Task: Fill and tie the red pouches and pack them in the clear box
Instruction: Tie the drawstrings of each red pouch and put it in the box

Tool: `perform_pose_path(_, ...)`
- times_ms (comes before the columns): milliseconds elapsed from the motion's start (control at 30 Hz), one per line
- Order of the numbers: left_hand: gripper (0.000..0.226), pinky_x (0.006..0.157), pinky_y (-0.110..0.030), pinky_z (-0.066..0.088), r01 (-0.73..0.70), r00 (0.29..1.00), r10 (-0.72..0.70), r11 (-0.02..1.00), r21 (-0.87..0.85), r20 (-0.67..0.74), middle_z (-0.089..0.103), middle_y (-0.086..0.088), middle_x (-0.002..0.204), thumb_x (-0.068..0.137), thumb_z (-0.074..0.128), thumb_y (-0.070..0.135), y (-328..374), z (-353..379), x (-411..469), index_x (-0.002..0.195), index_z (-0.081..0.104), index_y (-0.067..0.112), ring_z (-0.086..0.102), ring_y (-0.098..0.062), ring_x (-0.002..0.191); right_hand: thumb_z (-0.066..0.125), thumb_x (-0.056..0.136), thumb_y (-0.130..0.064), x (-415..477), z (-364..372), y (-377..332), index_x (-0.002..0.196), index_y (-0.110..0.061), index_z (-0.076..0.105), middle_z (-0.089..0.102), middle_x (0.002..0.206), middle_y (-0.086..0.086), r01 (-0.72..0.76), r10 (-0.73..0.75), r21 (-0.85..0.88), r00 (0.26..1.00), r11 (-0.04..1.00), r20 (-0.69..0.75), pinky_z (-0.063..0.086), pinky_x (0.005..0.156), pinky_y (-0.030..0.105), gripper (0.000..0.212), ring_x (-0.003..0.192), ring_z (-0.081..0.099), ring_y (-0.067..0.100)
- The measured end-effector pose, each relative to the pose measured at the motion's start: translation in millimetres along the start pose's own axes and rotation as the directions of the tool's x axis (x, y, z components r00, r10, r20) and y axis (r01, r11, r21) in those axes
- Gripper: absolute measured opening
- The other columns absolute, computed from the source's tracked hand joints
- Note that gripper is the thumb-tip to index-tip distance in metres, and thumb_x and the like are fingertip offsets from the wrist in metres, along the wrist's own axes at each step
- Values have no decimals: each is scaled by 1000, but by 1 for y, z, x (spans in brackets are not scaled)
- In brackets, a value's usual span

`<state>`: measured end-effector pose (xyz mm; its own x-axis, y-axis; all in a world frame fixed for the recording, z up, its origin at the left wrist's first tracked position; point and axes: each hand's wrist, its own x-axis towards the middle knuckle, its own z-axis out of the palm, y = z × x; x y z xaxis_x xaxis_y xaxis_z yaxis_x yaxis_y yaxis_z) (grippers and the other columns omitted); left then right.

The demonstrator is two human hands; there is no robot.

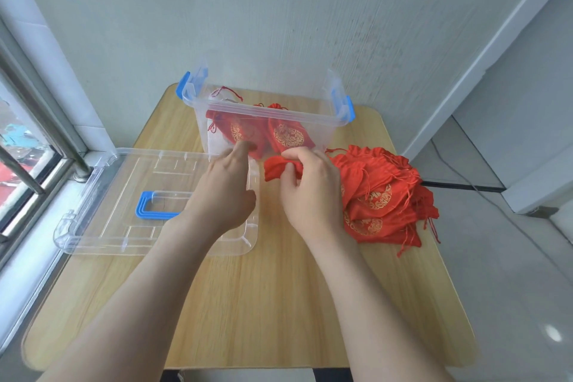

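One clear box (pixel 310 121), one lid (pixel 130 177), two boxed pouches (pixel 286 135), one held pouch (pixel 277 168), one pile (pixel 381 195).

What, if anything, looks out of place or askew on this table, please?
The clear lid lies flat on the left with its end poking past the table edge toward the window ledge. The heap of red pouches also spills slightly over the right edge. Nothing looks damaged.

Clear plastic storage box (pixel 310 117): colourless and see-through, fitted with blue latches (pixel 348 108).
Flat clear plastic lid (pixel 124 174): colourless, fitted with a blue handle (pixel 155 214).
Red fabric pouches in the box (pixel 286 133): red, printed with round gold emblems.
Pile of red fabric pouches (pixel 381 192): red, marked with gold roundels, strung with red cords.
Crumpled red fabric pouch (pixel 276 169): only red is shown.
Light wooden table (pixel 263 304): pale tan, streaked with grain.
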<state>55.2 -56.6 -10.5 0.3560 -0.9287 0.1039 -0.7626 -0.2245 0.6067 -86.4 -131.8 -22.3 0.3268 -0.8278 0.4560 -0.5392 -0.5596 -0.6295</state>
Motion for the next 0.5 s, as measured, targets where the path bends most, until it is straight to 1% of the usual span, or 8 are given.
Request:
perform_pose_path(67, 79, 92, -34, 46, -40, 999, 39, 997, -59, -7, 58, 1, 134, 77, 84, 6, 6, -4, -3, 145, 47, 22, 60, -26, 116, 65, 94, -12, -2, -10, -7, 114, -23, 73, 75, 98, -7, -103, 101, 111, 995, 989, 26, 54, 88, 33, 24, 90, 70, 13)
perform_pose_path(133, 74, 92, -27, 47, -66, 998, 65, 988, -137, -14, 59, 11, 128, 76, 89, 14, 12, -6, -8, 139, 53, 24, 61, -15, 111, 72, 91, -15, -12, -16, -11, 113, -23, 73, 76, 86, -9, -250, 244, 205, 968, 946, 59, 58, 84, 35, 23, 79, 72, 11)
perform_pose_path(200, 51, 87, -9, 44, -95, 995, 95, 968, -232, -11, 63, 22, 119, 85, 86, 17, 19, -6, -14, 129, 63, 25, 61, 4, 107, 77, 91, -18, -23, -21, -11, 111, -24, 73, 75, 75, -8, -366, 343, 304, 931, 879, 128, 61, 75, 41, 22, 69, 72, 12)
perform_pose_path(233, 36, 86, -7, 45, -111, 994, 111, 959, -261, -13, 67, 24, 113, 90, 82, 17, 23, -7, -17, 122, 68, 25, 63, 9, 105, 78, 92, -20, -27, -23, -12, 113, -24, 73, 76, 76, -6, -406, 367, 377, 914, 833, 174, 62, 69, 43, 22, 66, 73, 14)
perform_pose_path(300, 14, 86, -15, 54, -101, 995, 104, 933, -347, -10, 77, 15, 100, 96, 75, 12, 27, -6, -23, 108, 74, 20, 72, 4, 97, 80, 95, -21, -29, -27, -15, 118, -20, 72, 79, 84, 1, -462, 400, 523, 886, 716, 236, 60, 59, 39, 25, 69, 76, 17)
perform_pose_path(367, 5, 83, -22, 59, 7, 1000, 1, 884, -468, 16, 81, 8, 91, 101, 70, 15, 35, -6, -34, 103, 75, 16, 77, -4, 88, 81, 94, -15, -28, -33, -18, 121, -16, 72, 80, 95, 6, -474, 403, 616, 876, 629, 263, 59, 61, 30, 29, 77, 77, 15)
perform_pose_path(433, 10, 80, -25, 59, 138, 989, -149, 830, -540, 22, 81, 9, 90, 104, 66, 24, 42, -5, -43, 104, 73, 17, 77, -3, 88, 81, 92, -9, -25, -39, -21, 124, -18, 73, 81, 100, 3, -465, 367, 638, 884, 613, 291, 59, 69, 24, 34, 86, 78, 11)
perform_pose_path(500, 14, 85, -33, 62, 247, 959, -280, 740, -625, 48, 81, 6, 94, 106, 62, 26, 47, -2, -48, 106, 73, 18, 77, -6, 91, 78, 92, -4, -24, -43, -21, 125, -21, 74, 82, 101, -1, -455, 325, 614, 890, 645, 318, 62, 79, 27, 38, 93, 78, 9)
